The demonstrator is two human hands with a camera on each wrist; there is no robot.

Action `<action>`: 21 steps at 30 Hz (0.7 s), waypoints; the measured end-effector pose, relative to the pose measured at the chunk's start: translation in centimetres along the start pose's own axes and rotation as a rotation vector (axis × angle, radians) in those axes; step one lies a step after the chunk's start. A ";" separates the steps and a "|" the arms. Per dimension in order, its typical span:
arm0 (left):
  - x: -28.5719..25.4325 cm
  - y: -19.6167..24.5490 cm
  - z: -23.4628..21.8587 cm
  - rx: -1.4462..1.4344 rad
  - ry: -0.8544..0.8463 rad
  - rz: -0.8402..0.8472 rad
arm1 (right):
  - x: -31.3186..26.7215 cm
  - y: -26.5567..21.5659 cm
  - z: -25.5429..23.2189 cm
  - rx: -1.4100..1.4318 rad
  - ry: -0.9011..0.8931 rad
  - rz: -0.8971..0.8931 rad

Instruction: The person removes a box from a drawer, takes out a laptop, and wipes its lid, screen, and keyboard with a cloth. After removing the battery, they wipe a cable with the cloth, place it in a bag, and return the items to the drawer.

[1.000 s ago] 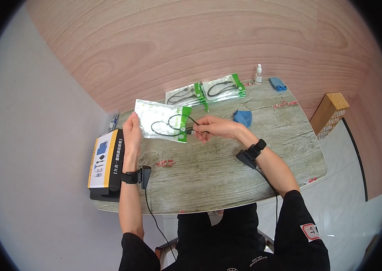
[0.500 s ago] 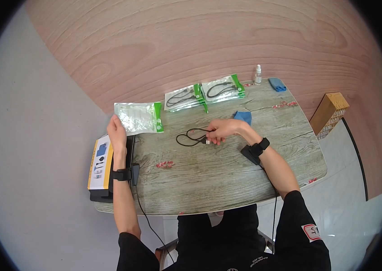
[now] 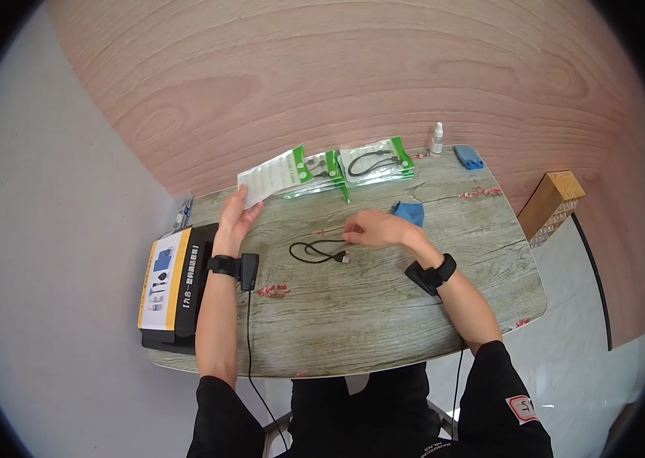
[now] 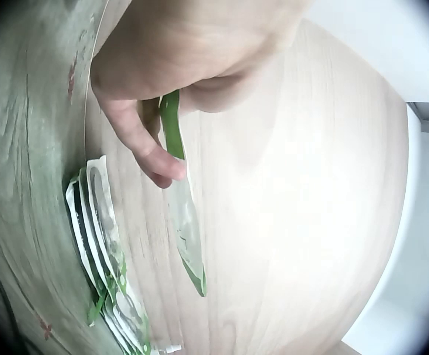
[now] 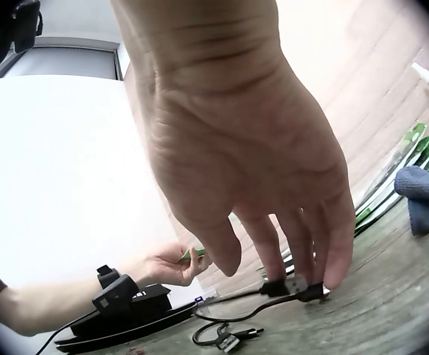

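My left hand pinches a flat white packaging bag with a green end, tilted up at the table's far left. In the left wrist view this bag is seen nearly edge-on between thumb and fingers. A black USB cable lies loosely looped on the table, its metal plug facing right. Over the cable's right end hangs my right hand, thumb apart and fingers pointing down. In the right wrist view the fingertips are right at a black connector of the cable.
Two piles of bagged cables, a left pile and a right pile, lie at the back. A small bottle, a folded blue cloth and another blue cloth lie rightward. A black-and-yellow box stands at the left edge.
The right hand carried the cable away from the bag and down to the table, and its fingers have loosened. My left hand moved the bag left, then back right and up, tilting it.
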State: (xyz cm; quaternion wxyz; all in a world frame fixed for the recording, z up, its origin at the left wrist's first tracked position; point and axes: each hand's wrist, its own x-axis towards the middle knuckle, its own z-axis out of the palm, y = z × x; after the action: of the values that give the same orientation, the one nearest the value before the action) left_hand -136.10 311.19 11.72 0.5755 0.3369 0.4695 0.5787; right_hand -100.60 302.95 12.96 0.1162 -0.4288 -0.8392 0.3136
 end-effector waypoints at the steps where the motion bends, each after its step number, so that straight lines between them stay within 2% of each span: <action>1: 0.2 -0.3 0.4 0.009 -0.022 -0.011 | 0.0 0.1 -0.1 0.028 -0.006 0.007; 5: 0.4 -1.6 1.3 0.095 -0.096 -0.009 | 0.0 0.6 -0.4 0.025 0.019 0.006; 10: 0.1 -2.3 0.9 0.177 -0.077 -0.042 | -0.5 0.9 -1.4 -0.031 0.016 0.049; 16: -0.9 -2.6 -1.1 0.249 -0.074 -0.023 | -1.5 1.4 -3.4 -0.126 0.106 0.142; 20: -1.2 -3.3 -4.5 0.301 -0.101 -0.033 | -2.0 3.6 -4.1 -0.375 0.275 0.239; 21: -1.9 -3.4 -4.9 0.353 -0.056 -0.008 | -2.0 4.5 -4.1 -0.430 0.311 0.273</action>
State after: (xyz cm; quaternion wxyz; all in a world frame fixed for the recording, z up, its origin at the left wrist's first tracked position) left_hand -139.23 308.21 7.24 0.5228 0.4467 0.5488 0.4753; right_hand -94.55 305.12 13.47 0.1065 -0.5952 -0.7932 0.0718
